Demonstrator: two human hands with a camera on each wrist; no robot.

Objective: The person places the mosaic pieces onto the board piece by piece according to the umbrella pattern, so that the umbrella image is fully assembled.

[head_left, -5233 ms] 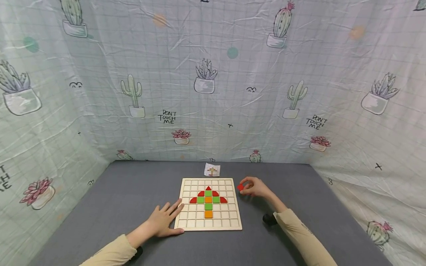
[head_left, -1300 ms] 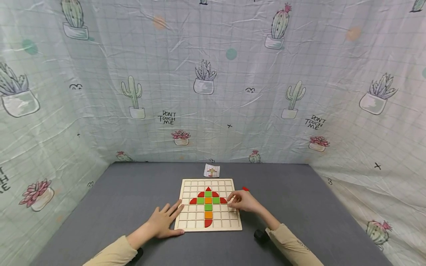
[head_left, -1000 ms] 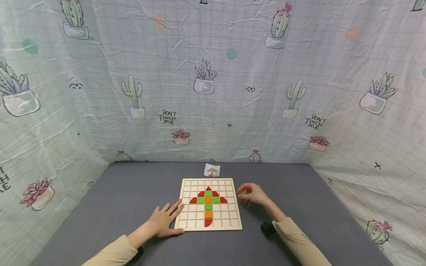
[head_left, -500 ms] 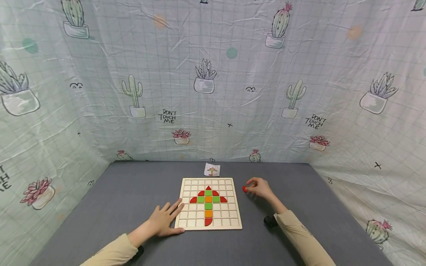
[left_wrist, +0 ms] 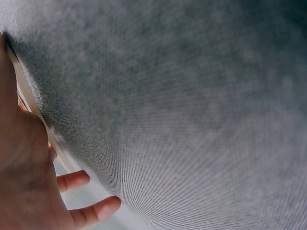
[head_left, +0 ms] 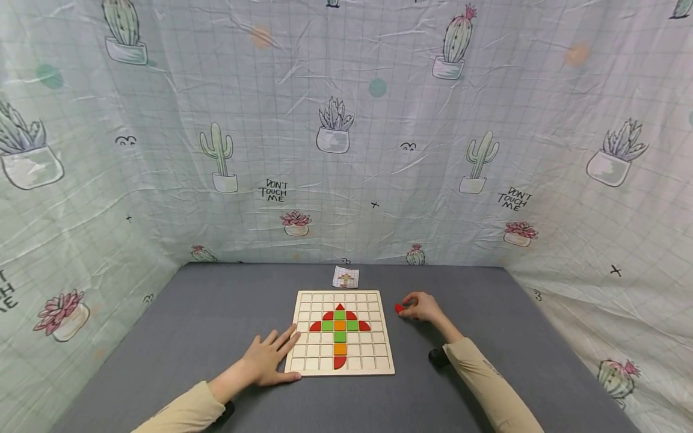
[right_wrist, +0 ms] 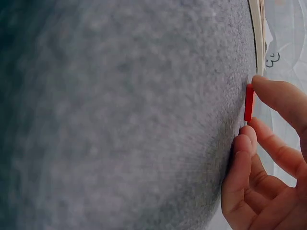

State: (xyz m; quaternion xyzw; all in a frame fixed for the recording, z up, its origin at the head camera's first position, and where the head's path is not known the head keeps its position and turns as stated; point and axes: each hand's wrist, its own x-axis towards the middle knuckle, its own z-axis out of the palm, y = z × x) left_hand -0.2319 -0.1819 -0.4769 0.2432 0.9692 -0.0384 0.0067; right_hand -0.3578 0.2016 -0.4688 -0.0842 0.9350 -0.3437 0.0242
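A wooden grid board [head_left: 311, 364] lies on the table, bearing green and orange square tiles, red quarter-round tiles and a red triangle tile [head_left: 340, 307]. The lowest is a red quarter-round tile [head_left: 339, 362] under an orange square tile [head_left: 340, 349]. My left hand [head_left: 265, 361], fingers spread, rests at the board's left edge. Right of the board, my right hand [head_left: 423, 307] pinches a red tile [head_left: 399, 308] low over the table. In the right wrist view this red tile [right_wrist: 249, 102] stands edge-on between thumb and fingertips; its full outline is hidden.
Behind the board lies a small printed card [head_left: 345, 277] with a similar coloured pattern. The grey table [head_left: 460, 282] runs back to a hanging cloth [head_left: 373, 174] with cactus prints. Dark wrist devices [head_left: 438, 358] sit under the sleeves.
A red quarter-round tile has appeared at the bottom of the board's column. My right hand has moved from the board back to the right and now pinches another red tile. My left hand stays put.
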